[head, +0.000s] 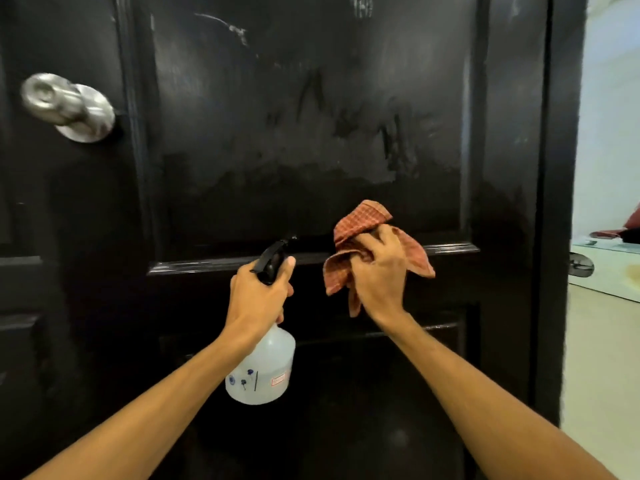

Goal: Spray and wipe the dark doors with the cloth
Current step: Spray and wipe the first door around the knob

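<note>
We face a glossy black paneled door [311, 140] that fills most of the view, its raised panel streaked with dull smears and pale scratches near the top. At the right edge a pale floor [602, 358] and a white ledge [609, 271] show, cut off and blurred. A brushed metal knob [65, 105] sits upper left. Our left hand [259, 296] grips the black trigger head of a translucent plastic spray bottle [263, 372], nozzle toward the door. Our right hand [381, 271] clutches a crumpled red checked cloth [360, 223] at the panel's lower moulding; whether it touches we cannot tell.
</note>
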A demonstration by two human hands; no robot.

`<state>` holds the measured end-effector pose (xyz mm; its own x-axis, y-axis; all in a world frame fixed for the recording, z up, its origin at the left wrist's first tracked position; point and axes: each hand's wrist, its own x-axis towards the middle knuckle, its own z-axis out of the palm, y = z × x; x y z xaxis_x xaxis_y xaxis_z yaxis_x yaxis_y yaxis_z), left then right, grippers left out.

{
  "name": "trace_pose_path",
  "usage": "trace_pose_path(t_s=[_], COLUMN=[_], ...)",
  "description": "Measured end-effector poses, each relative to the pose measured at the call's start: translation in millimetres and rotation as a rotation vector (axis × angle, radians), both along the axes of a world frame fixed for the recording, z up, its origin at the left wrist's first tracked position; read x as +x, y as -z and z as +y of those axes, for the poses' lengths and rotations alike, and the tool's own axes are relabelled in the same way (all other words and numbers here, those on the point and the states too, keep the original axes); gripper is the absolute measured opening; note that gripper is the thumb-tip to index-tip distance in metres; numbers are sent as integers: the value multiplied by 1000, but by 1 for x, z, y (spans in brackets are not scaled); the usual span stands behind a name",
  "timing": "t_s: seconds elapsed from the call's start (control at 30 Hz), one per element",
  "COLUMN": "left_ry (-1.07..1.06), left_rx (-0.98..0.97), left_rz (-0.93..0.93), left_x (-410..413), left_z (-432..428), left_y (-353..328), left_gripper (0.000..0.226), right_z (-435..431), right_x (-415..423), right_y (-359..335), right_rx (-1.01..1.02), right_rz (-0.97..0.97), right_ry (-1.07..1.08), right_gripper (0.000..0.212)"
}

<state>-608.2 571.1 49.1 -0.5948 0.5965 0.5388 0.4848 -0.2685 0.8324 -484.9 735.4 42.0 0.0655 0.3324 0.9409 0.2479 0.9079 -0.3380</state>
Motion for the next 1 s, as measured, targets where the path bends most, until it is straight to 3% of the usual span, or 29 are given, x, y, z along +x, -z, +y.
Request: trace_pose_path(t_s=[0.1,0.17,0.3,0.4,0.53,0.63,0.73,0.87,1.0], left_ry=[-103,-188,-325,-364,-408,-425,-372,-245,-112], left_rx=[-12,-6,-7,46,85,95,103,98,56], left_rz=[9,22,17,12,17,26,39,-1,-22], left_x=[-32,-58,-94,-110,-133,-138,-126,-96,-43], left_z=[-32,-57,-100,-123,-146,-152,-143,-105,-49], left_y=[4,4,18,18,12,14,17,19,19], left_gripper=[28,27,21,23,23,15,15,4,13], right_z=[-5,-29,-93,-116,-145,-148,-111,-38,4], right_x=[-17,-52,-131,-160,-202,-203,-160,-78,-15], right_y=[9,8,-1,-4,-3,-17,-12,10,2], right_rx=[-83,-16,275,226,526,604,533,286,124], right_rz=[232,245,-203,-158,-417,-516,-472,-233,-122], right_ry=[88,103,-103,-136,-133,-88,-59,44,95], right_gripper=[28,22,23,20,22,29,34,33,37])
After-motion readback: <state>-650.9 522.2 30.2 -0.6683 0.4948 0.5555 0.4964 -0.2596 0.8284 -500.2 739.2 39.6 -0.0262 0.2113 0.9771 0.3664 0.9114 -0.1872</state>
